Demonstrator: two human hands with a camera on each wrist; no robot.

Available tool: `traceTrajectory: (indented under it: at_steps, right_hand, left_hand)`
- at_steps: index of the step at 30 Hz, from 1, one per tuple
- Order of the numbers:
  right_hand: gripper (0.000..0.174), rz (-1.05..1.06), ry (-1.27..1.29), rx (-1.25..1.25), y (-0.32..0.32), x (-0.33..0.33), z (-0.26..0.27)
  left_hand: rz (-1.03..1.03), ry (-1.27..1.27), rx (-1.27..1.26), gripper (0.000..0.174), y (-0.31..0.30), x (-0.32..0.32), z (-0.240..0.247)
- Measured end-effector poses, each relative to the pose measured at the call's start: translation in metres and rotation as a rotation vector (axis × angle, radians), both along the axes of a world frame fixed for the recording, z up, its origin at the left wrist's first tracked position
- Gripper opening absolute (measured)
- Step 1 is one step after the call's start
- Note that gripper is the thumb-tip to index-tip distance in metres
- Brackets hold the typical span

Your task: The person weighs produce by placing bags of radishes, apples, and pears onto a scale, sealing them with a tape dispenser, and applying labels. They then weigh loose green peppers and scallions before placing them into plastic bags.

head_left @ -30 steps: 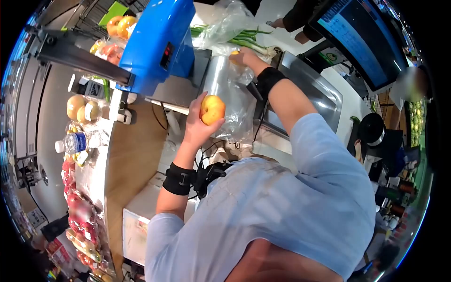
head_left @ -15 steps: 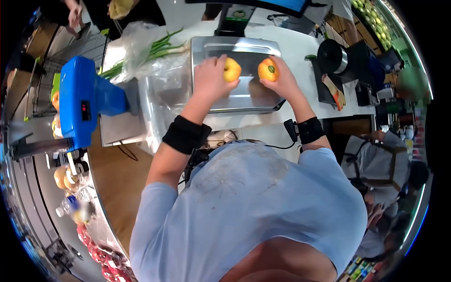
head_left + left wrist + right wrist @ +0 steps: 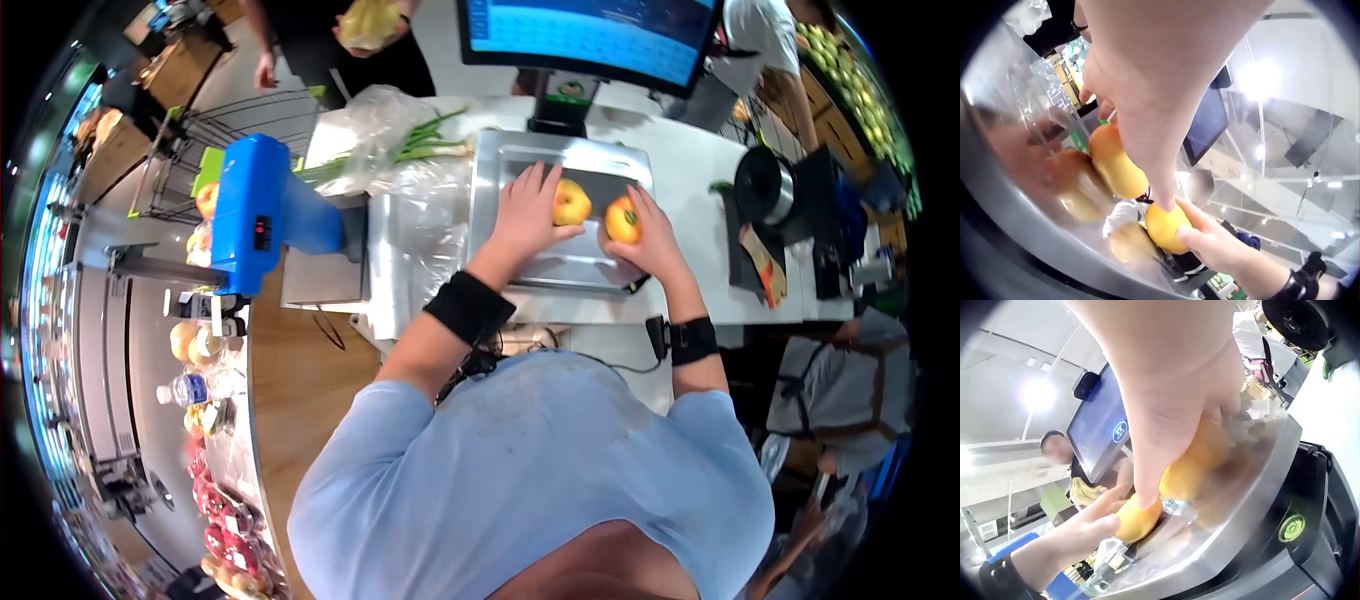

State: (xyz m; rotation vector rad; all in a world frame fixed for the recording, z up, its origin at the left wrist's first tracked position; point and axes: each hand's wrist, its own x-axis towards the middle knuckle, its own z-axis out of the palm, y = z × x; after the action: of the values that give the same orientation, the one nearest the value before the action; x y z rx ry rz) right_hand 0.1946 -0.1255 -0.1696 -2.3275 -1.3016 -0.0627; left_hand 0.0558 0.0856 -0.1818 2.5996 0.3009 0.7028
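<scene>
A round yellow-red fruit (image 3: 571, 203) sits low over the shiny metal scale plate (image 3: 560, 275), its reflection right beside it. My left hand (image 3: 525, 212) holds this fruit from its left, thumb on the near side. To its right, a second yellow-red fruit (image 3: 622, 221) with a small green sticker is in my right hand (image 3: 657, 240), gripped between fingers and thumb. The left wrist view has the first fruit (image 3: 1116, 164) under my palm and the second fruit (image 3: 1168, 228) beyond it. Part of the second fruit (image 3: 1188, 470) is hidden by my hand in the right wrist view.
A monitor (image 3: 590, 40) stands behind the scale. Left of the plate lie clear plastic bags (image 3: 425, 215) and green onions (image 3: 430, 145), then a blue machine (image 3: 250, 210) with red digits. A black round holder (image 3: 765, 185) stands right. Across the counter, a person holds bananas (image 3: 368, 24).
My right hand has come from the plastic bags to the scale with its fruit. My left hand has brought the other fruit over the plate, and both are now lower on it.
</scene>
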Motion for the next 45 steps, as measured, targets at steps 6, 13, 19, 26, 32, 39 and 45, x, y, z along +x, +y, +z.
traceTrajectory:
  at_steps: [6, 13, 19, 26, 32, 39, 45]
  right_hand:
    - [0.076, 0.003, -0.078, 0.196, 0.008, -0.032, 0.026]
    - [0.048, 0.316, 0.059, 0.297, 0.087, -0.105, 0.032]
    - [0.035, 0.469, 0.150, 0.235, 0.130, -0.148, 0.026]
    - [0.027, 0.605, 0.263, -0.120, 0.159, -0.178, 0.012]
    - [0.025, 0.652, 0.065, -0.298, 0.185, -0.193, -0.001]
    - [0.025, 0.875, -0.411, -0.666, 0.216, -0.238, -0.044]
    - [0.052, 0.789, -0.520, -1.070, 0.226, -0.263, -0.115]
  left_hand:
    - [0.461, 0.328, -0.397, 0.046, 0.102, -0.116, -0.068]
    - [0.449, 0.639, -0.014, 0.049, 0.061, -0.157, -0.091]
    - [0.522, 0.534, 0.176, 0.021, 0.083, -0.162, -0.121]
    - [0.448, 0.564, 0.321, 0.013, 0.102, -0.169, -0.113]
    - [0.643, 0.263, 0.123, 0.012, 0.121, -0.182, -0.092]
    - [0.694, 0.166, -0.085, 0.009, 0.136, -0.184, -0.089]
    - [0.667, 0.170, -0.085, 0.011, 0.140, -0.181, -0.088]
